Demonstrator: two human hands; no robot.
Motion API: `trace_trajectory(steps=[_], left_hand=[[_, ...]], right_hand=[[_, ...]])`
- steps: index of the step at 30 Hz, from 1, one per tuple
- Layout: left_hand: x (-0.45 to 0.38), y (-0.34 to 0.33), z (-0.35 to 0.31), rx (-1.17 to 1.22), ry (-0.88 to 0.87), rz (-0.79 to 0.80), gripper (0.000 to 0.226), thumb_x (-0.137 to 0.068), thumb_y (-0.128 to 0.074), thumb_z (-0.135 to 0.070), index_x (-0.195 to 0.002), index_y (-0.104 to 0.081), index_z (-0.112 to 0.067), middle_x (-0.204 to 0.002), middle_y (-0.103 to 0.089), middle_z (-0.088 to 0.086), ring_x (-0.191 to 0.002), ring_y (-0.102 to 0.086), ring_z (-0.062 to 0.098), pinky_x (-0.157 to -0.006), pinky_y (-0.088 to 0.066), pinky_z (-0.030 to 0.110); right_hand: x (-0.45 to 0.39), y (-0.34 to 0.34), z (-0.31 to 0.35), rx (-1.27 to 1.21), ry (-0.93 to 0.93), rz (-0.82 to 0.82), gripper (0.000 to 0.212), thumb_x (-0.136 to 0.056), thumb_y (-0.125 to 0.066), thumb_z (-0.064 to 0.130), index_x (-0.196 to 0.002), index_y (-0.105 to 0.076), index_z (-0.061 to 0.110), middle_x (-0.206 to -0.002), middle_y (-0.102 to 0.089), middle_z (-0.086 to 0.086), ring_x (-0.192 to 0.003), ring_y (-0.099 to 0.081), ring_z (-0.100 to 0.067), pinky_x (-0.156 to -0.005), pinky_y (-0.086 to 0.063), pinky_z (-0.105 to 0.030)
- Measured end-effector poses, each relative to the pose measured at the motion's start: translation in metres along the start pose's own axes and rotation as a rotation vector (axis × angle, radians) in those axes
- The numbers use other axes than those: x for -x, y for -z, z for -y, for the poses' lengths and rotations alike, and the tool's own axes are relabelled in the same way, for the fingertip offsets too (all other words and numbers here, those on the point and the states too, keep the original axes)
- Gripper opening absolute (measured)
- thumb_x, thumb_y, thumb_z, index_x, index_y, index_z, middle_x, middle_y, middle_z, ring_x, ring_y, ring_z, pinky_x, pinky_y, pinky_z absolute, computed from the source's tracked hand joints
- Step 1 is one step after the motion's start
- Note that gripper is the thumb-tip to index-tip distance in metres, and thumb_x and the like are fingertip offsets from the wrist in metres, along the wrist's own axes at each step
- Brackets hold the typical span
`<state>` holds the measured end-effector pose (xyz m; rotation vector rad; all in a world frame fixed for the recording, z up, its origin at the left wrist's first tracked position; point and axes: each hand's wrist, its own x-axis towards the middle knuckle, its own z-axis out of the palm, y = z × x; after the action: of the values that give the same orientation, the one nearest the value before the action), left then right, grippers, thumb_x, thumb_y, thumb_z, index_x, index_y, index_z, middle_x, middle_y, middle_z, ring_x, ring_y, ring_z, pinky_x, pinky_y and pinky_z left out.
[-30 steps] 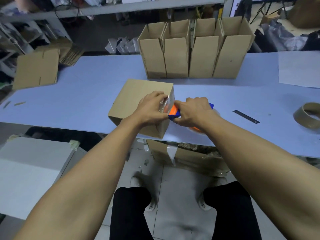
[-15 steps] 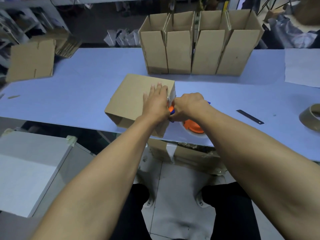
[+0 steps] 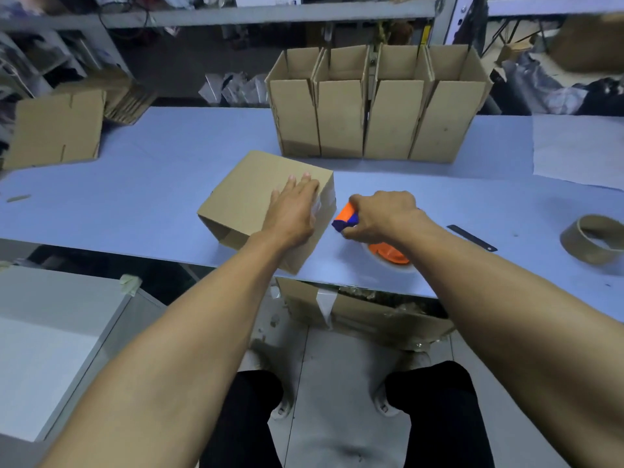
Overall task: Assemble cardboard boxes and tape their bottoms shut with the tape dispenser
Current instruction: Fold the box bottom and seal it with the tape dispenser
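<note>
Fingers [image 3: 305, 187] flat on brown, tape-edged cardboard box [image 3: 250, 194]

A pale blue surface [image 3: 152, 190] is occupied by a tipped box [image 3: 246, 197], four upright boxes [image 3: 378, 119], a tape core [image 3: 594, 238] and flat cardboard [image 3: 55, 128].

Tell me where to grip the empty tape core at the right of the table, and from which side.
Pinch the wall of the tape core from above, probably at its near rim: it lies flat with the hollow facing up, so fingers fit inside and thumb outside. Nothing crowds it.
</note>
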<state>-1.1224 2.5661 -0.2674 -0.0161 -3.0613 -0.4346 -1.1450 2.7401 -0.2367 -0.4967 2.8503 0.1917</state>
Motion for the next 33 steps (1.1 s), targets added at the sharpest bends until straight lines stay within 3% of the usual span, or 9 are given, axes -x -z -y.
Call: trace_trajectory(steps=[5,8,11,17,22,25,28,30,33], left_hand=[[0.005,0.01,0.011,-0.056,-0.109,0.046,0.051,-0.097,-0.05,-0.015,-0.145,-0.036,-0.021,-0.163,-0.018,0.0,-0.15,-0.01,0.028,-0.113,-0.02,0.054],[0.015,0.009,0.027,-0.114,-0.191,0.002,0.063,-0.09,-0.06,-0.015,-0.147,-0.038,-0.027,-0.156,-0.028,0.007,-0.143,-0.025,0.032,-0.104,-0.032,0.049],[0.028,0.007,0.041,-0.079,-0.224,-0.103,0.063,-0.079,-0.071,-0.017,-0.138,-0.05,-0.02,-0.143,-0.044,0.01,-0.127,-0.044,0.031,-0.094,-0.04,0.042],[0.049,0.012,0.052,-0.02,-0.279,-0.273,0.029,-0.084,-0.064,-0.025,-0.11,-0.066,-0.013,-0.117,-0.066,0.0,-0.104,-0.058,0.029,-0.079,-0.05,0.045],[0.058,0.019,0.046,0.047,-0.322,-0.161,0.034,-0.093,-0.054,-0.032,-0.121,-0.065,-0.018,-0.135,-0.057,-0.01,-0.125,-0.049,0.028,-0.092,-0.045,0.05],[0.063,0.012,0.049,0.03,-0.248,-0.141,0.038,-0.095,-0.06,-0.025,-0.133,-0.057,-0.021,-0.152,-0.044,-0.002,-0.143,-0.033,0.026,-0.107,-0.03,0.05],[0.072,0.007,0.055,0.113,-0.215,-0.295,0.043,-0.086,-0.074,-0.022,-0.125,-0.061,-0.011,-0.136,-0.059,0.005,-0.127,-0.05,0.027,-0.099,-0.035,0.033],[0.074,0.003,0.055,0.094,-0.281,-0.371,0.029,-0.084,-0.074,-0.019,-0.111,-0.07,-0.01,-0.119,-0.069,0.005,-0.114,-0.059,0.028,-0.091,-0.038,0.032],[0.072,-0.002,0.052,0.094,-0.292,-0.426,0.023,-0.087,-0.068,-0.021,-0.108,-0.075,-0.013,-0.113,-0.073,0.002,-0.11,-0.063,0.026,-0.086,-0.047,0.036]], right_hand=[[0.013,-0.018,-0.022,-0.083,-0.082,-0.218,0.064,-0.092,-0.043,0.043,-0.15,-0.019,0.036,-0.126,-0.042,-0.015,-0.107,-0.045,-0.037,-0.086,-0.032,-0.047],[0.019,-0.035,-0.02,-0.066,-0.099,-0.275,0.071,-0.092,-0.055,0.032,-0.153,-0.018,0.033,-0.13,-0.037,-0.017,-0.111,-0.045,-0.038,-0.08,-0.032,-0.044],[0.028,-0.052,-0.016,-0.052,-0.094,-0.225,0.077,-0.089,-0.063,0.02,-0.153,-0.021,0.029,-0.135,-0.033,-0.017,-0.113,-0.045,-0.041,-0.074,-0.029,-0.043],[0.031,-0.04,-0.007,0.035,-0.066,-0.374,0.056,-0.088,-0.057,0.031,-0.14,-0.039,0.023,-0.13,-0.044,-0.013,-0.11,-0.046,-0.038,-0.077,-0.035,-0.044],[0.024,-0.021,0.034,-0.065,0.317,-0.612,0.041,-0.081,-0.066,0.028,-0.12,-0.061,0.017,-0.118,-0.056,-0.012,-0.1,-0.053,-0.036,-0.076,-0.038,-0.041],[0.015,-0.032,0.051,-0.108,0.452,-0.664,0.027,-0.08,-0.072,0.023,-0.105,-0.067,0.016,-0.101,-0.062,-0.007,-0.089,-0.058,-0.033,-0.071,-0.041,-0.04],[0.009,-0.04,0.052,-0.178,0.458,-0.736,0.024,-0.089,-0.057,0.038,-0.092,-0.071,0.019,-0.094,-0.063,-0.003,-0.084,-0.058,-0.03,-0.069,-0.04,-0.036],[0.007,-0.041,0.052,-0.206,0.475,-0.792,0.032,-0.089,-0.05,0.044,-0.089,-0.074,0.022,-0.09,-0.063,-0.002,-0.081,-0.057,-0.029,-0.068,-0.036,-0.033],[0.002,-0.044,0.056,-0.227,0.51,-0.891,0.023,-0.085,-0.057,0.034,-0.08,-0.076,0.02,-0.082,-0.063,-0.002,-0.073,-0.056,-0.029,-0.063,-0.035,-0.032]])
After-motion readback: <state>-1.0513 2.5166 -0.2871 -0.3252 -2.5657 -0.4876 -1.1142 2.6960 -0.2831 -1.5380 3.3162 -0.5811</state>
